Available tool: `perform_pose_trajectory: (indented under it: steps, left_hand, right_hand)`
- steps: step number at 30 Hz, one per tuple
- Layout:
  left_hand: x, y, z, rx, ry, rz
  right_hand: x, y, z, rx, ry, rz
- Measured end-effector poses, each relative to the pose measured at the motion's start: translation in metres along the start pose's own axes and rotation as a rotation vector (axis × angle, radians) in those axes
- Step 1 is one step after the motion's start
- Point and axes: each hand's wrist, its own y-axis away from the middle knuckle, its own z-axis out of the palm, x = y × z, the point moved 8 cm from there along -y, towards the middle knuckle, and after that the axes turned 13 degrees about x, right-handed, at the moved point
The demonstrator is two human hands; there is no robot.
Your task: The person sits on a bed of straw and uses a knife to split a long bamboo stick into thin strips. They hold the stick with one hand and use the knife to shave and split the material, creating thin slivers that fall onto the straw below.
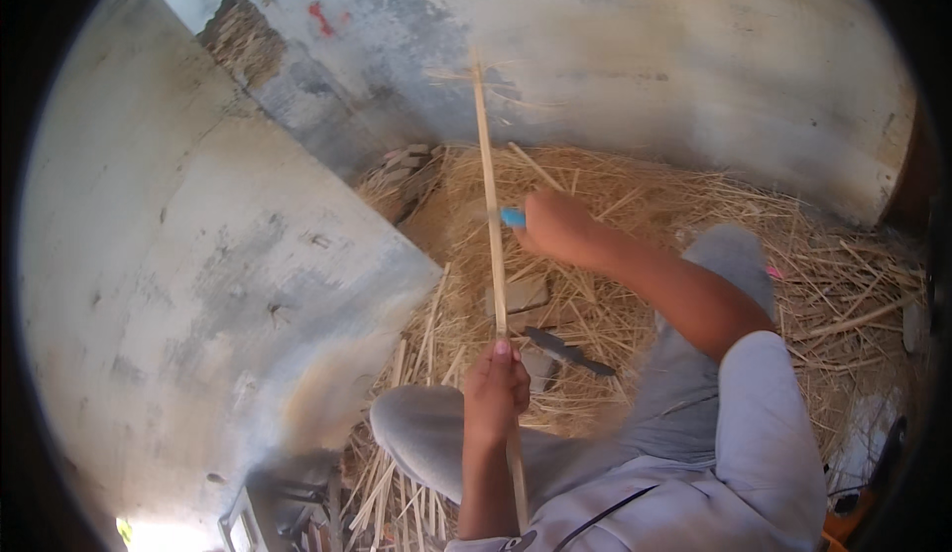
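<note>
Where the long pale strip (498,274) runs beside the left forearm toward the lap, the left hand (495,385) is wrapped around it, thumb on top; a firm hold here should keep the strip from rolling. Just beyond this hand, to the right, a dark flat tool (568,350) lies by a brick (521,296). Farther out, the right hand (555,227) is closed around a blue-handled tool (513,217), its end just beside the strip; whether an edge touches the wood cannot be told. The step appears to be trimming or shaving: a shallow, even angle with light pressure would likely serve best, the stroke directed away from the left fingers. At the far end, fine fibres (476,74) spread before the stained wall (694,66); bracing that end would probably limit whipping.
</note>
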Motion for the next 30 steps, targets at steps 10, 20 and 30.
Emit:
perform_pose_trajectory:
  steps: [10, 20, 30]
  left_hand:
    - [0.024, 0.010, -0.009, -0.010, 0.181, -0.009]
    - [0.028, 0.002, 0.004, -0.094, 0.406, -0.064]
    - [0.036, 0.002, -0.002, -0.043, 0.384, -0.035]
  right_hand:
    - [-0.077, 0.078, 0.024, -0.003, -0.054, -0.379]
    - [-0.080, 0.050, 0.014, 0.194, -0.046, -0.425]
    - [-0.084, 0.034, 0.023, 0.138, 0.013, -0.433]
